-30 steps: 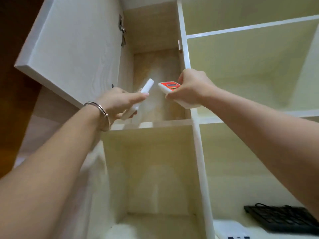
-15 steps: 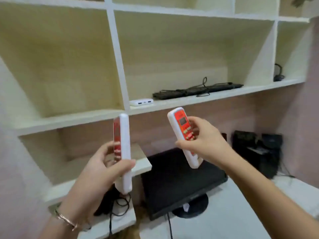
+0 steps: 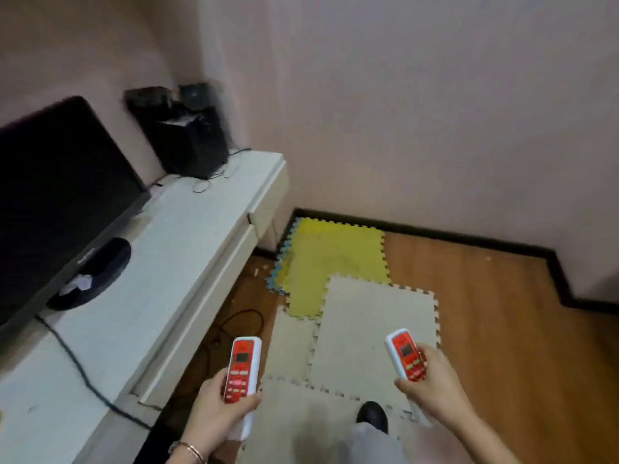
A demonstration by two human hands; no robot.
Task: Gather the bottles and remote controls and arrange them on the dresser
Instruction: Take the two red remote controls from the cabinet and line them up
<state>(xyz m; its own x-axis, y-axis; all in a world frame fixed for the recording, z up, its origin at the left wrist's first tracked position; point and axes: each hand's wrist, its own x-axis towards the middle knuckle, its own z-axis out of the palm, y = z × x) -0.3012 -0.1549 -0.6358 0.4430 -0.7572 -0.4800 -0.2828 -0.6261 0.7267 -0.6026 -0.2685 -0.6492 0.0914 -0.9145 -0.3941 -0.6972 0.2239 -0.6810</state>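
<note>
I hold two white remote controls with red faces, one in each hand, low in the view over the floor. My left hand [image 3: 219, 411] grips the left remote [image 3: 242, 368], face up, just off the front edge of the white dresser top [image 3: 160, 279]. My right hand [image 3: 432, 385] grips the right remote [image 3: 406, 354], tilted to the left, above the foam mats. No bottles are in view.
A black monitor [image 3: 57, 195] on a round stand and black speakers [image 3: 187, 135] sit on the white top, with a black cable [image 3: 83, 373] trailing across it. Yellow and beige foam mats [image 3: 361, 316] cover part of the wooden floor. My foot [image 3: 371, 413] shows below.
I have taken both remotes out of the upper cupboard and lowered them. My view has swung down and right from the shelves to the white top and the floor.
</note>
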